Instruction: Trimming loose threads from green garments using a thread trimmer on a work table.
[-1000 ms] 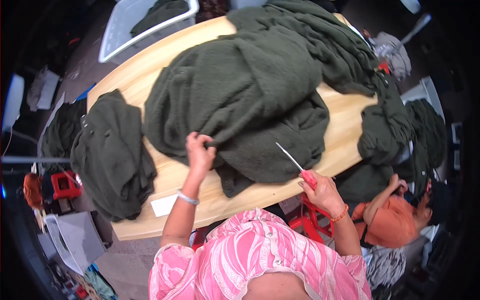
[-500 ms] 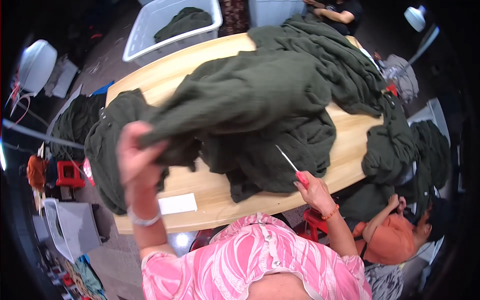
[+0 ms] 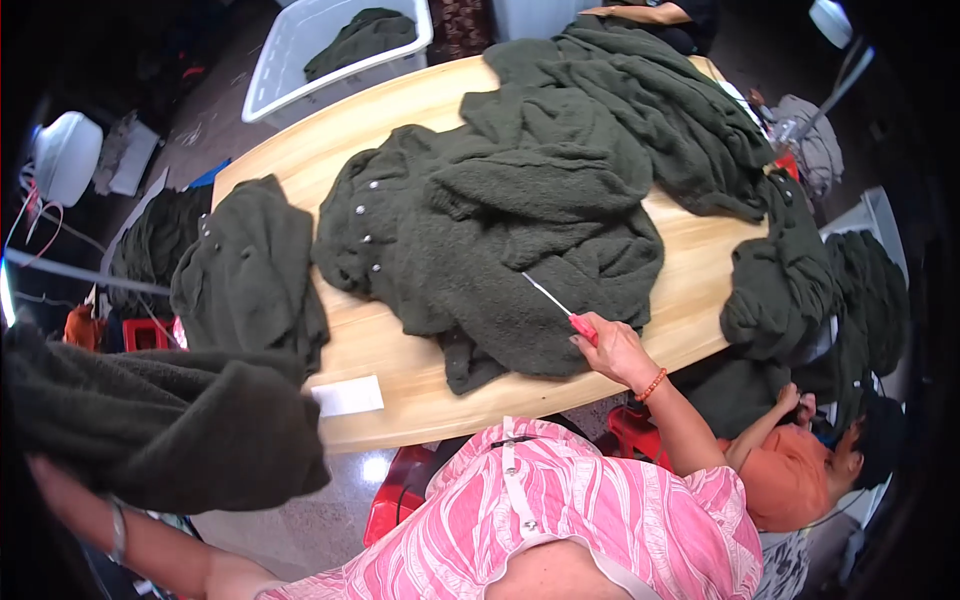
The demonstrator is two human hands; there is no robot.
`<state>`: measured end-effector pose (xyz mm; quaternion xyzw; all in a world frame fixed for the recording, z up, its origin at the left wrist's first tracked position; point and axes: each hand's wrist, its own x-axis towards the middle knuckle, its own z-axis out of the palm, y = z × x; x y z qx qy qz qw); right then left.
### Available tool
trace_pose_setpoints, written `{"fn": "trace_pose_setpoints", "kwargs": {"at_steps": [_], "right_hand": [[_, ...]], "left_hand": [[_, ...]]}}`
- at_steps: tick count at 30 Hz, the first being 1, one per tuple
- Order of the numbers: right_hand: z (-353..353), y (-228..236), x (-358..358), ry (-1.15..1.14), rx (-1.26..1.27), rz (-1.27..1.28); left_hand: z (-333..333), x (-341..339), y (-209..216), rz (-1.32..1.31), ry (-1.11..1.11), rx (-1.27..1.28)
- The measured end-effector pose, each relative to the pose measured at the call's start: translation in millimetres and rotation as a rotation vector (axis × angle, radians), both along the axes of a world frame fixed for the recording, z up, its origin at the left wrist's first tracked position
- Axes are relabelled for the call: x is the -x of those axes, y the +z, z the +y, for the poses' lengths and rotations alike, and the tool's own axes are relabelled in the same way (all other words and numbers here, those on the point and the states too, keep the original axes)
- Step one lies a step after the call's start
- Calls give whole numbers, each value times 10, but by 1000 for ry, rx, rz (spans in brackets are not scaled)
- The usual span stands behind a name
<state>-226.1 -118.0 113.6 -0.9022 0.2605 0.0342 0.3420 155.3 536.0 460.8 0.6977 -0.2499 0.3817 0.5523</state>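
At the far left, my left hand (image 3: 58, 482) is out past the table edge with a dark green knitted garment (image 3: 190, 425). The cloth bunches over it and hides most of its fingers. My right hand (image 3: 615, 350) is closed around the red handle of a tool with a thin metal shaft (image 3: 550, 294); its exact kind I cannot make out. The shaft points up and left over a heaped dark green cardigan (image 3: 490, 260), which has shiny round buttons along its left part.
More dark green garments lie on the wooden table (image 3: 390, 425), including a buttoned one (image 3: 245, 260) at the left. A white paper slip (image 3: 347, 396) rests near the front edge. Beyond stands a white bin (image 3: 340, 85); a person in orange (image 3: 790, 470) sits at the right.
My left hand has swung the garment from over the table to the far left, uncovering the buttoned cardigan beneath. My right hand, still gripping the red-handled tool, has moved slightly left and up.
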Motion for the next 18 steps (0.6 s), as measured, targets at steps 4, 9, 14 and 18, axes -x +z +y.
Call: {"fn": "trace_pose_setpoints", "kwargs": {"at_steps": [4,9,14,18], "right_hand": [[112,-37,-144,42,14,-29],[306,24,-229,-53,61,61],[630,-14,-483,-116,39,145],[851,61,-682,-162,34,174]], "left_hand": [[442,-1467,327,82,194,-63],[-500,-2663,146,220,336,-97],[-1077,-3653,-914,99,-58,172],[-1533,-3986,-2389,529,-113,51]]}}
